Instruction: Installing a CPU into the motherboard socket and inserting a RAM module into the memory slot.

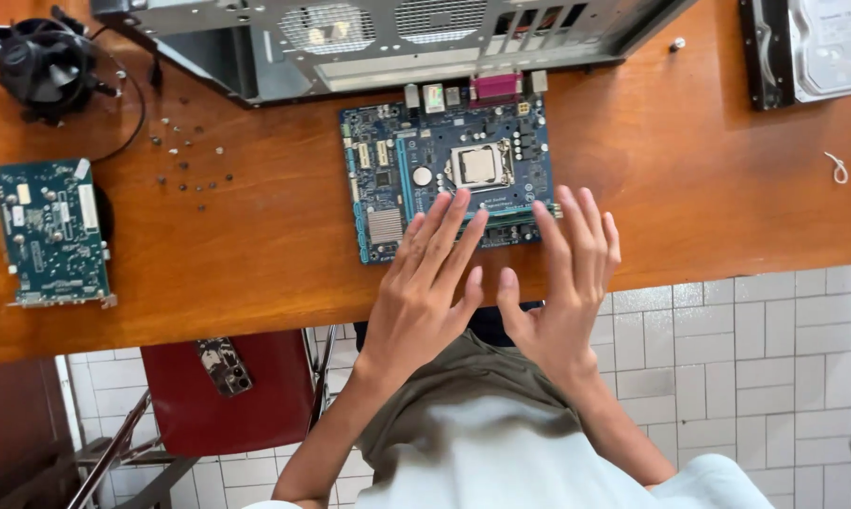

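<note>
Both hands are flat and open here, fingers spread, nothing pinched or held. The left hand [428,283] has its fingertips lying over the near edge of the blue motherboard [449,174], about 6 o'clock on the board, and the right hand [565,273] reaches the near right corner, roughly 5 o'clock, fingertips just touching or hovering at that edge; can't tell which.

The board lies flat on the wooden table [256,245], near the middle, its port side butted up toward the metal computer case [388,38] at 12 o'clock.

Handling-wise I'd guess it's light and fairly stiff, but thin enough to flex if pressed in the middle. Fragile too: the processor socket [479,166] sits dead centre, and there are small parts all over. Best bet looks like gripping by the bare edges, left and right sides, not the heatsink [385,226] or the socket.

Further out: a smaller green card [50,231] at 9 o'clock, a black cooler fan [44,61] at 10 o'clock, loose screws [185,155] scattered between them and the board. A hard drive [817,47] sits at 2 o'clock. Under the table edge there's a red chair [275,386] with a small board [224,366] on it.
</note>
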